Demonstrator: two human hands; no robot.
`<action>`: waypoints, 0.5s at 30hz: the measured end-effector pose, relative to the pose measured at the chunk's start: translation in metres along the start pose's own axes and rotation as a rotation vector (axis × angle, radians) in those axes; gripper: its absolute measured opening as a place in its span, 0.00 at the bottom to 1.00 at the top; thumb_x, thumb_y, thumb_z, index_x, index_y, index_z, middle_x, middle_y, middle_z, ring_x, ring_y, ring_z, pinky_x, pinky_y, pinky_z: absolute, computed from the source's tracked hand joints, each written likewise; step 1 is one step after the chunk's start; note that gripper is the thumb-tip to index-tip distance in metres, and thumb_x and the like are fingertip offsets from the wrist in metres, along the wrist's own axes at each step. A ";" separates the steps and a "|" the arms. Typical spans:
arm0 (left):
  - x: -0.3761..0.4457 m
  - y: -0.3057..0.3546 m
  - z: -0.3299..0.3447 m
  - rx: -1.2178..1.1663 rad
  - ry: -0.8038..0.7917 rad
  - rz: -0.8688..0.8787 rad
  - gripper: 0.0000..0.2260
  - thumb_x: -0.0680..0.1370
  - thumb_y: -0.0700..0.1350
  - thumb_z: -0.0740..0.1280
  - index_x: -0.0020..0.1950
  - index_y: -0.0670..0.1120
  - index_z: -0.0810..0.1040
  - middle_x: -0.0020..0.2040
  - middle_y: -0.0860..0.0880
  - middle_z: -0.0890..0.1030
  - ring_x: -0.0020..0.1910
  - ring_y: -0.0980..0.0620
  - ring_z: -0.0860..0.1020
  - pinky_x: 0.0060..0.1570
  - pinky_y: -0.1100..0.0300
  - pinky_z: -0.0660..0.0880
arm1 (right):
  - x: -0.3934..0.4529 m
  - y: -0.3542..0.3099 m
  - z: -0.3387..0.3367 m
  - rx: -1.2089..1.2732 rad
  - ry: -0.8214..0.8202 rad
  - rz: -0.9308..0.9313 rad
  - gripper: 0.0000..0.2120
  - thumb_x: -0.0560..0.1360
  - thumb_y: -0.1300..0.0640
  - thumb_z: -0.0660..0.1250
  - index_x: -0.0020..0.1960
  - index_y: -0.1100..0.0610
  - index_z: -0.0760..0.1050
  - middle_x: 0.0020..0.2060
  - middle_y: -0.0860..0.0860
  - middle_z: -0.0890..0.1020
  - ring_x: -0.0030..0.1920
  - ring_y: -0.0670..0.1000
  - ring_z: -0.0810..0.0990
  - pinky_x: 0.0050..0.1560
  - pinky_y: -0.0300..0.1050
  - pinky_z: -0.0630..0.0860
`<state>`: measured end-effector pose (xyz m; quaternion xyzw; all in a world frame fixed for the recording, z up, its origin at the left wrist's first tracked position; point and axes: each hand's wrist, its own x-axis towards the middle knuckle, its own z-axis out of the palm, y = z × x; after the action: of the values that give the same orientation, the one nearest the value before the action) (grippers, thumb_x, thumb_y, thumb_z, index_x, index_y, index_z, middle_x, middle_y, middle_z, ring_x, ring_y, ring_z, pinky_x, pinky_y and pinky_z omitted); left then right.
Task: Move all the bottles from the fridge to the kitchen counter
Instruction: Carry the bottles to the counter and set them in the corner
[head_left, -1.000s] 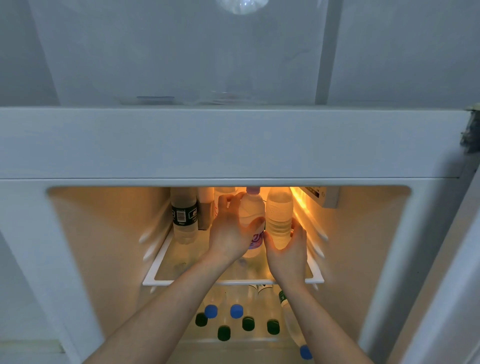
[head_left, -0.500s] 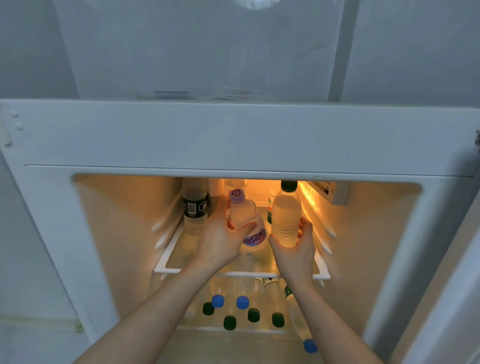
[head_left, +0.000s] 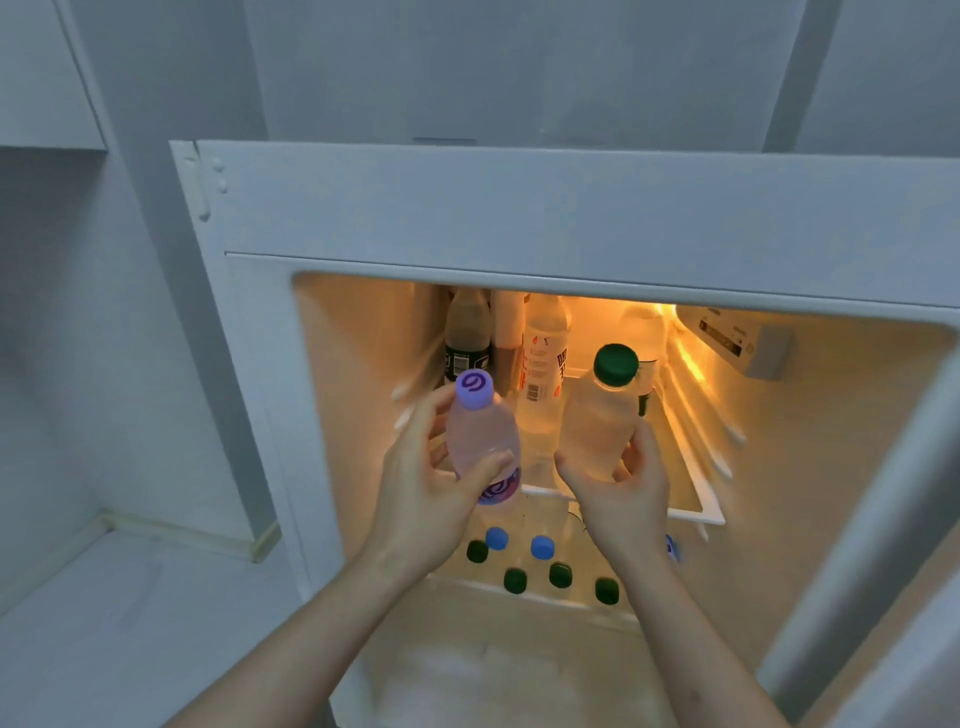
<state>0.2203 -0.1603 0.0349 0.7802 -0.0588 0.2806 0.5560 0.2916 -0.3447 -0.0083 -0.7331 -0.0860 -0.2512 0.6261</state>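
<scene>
The left hand (head_left: 431, 488) is gripping the purple-capped bottle (head_left: 480, 441); the right hand (head_left: 621, 486) is gripping the green-capped bottle (head_left: 597, 415), both clear of the fridge shelf (head_left: 696, 499). Risk: wet plastic slipping from either grip before reaching the tabletop (head_left: 130, 623).

Dim and bluish-grey across the room. Warm orange glow from inside the fridge (head_left: 519, 218), strongest at the upper right of the cavity, with glare washing out the rear bottles (head_left: 543, 364). Backlit and soft-edged at the two bottles in front. Motion blur along the shelf rails at both side walls. Wide-angle bowing at the frame edges. Grainy, low contrast at the table (head_left: 104, 623).
</scene>
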 end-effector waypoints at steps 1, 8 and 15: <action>-0.009 0.004 -0.009 -0.009 0.006 -0.007 0.30 0.72 0.45 0.79 0.69 0.62 0.71 0.64 0.63 0.77 0.64 0.61 0.76 0.55 0.67 0.78 | -0.007 -0.007 0.003 0.012 -0.027 -0.006 0.32 0.67 0.58 0.83 0.65 0.43 0.71 0.53 0.33 0.77 0.54 0.31 0.76 0.43 0.20 0.72; -0.095 0.012 -0.096 0.017 0.107 -0.111 0.29 0.70 0.39 0.80 0.66 0.57 0.76 0.61 0.61 0.81 0.61 0.58 0.79 0.56 0.67 0.76 | -0.078 -0.057 0.035 0.078 -0.289 -0.014 0.29 0.65 0.64 0.82 0.54 0.38 0.74 0.47 0.26 0.80 0.51 0.31 0.79 0.45 0.28 0.74; -0.206 0.018 -0.193 0.115 0.265 -0.277 0.29 0.70 0.41 0.81 0.65 0.62 0.76 0.61 0.62 0.81 0.61 0.56 0.79 0.59 0.58 0.77 | -0.181 -0.104 0.091 0.198 -0.570 0.035 0.27 0.66 0.69 0.80 0.55 0.45 0.78 0.48 0.37 0.85 0.50 0.40 0.84 0.48 0.33 0.79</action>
<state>-0.0304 -0.0384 -0.0106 0.7677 0.1388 0.3045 0.5465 0.1137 -0.2023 -0.0113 -0.7108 -0.2696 -0.0148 0.6495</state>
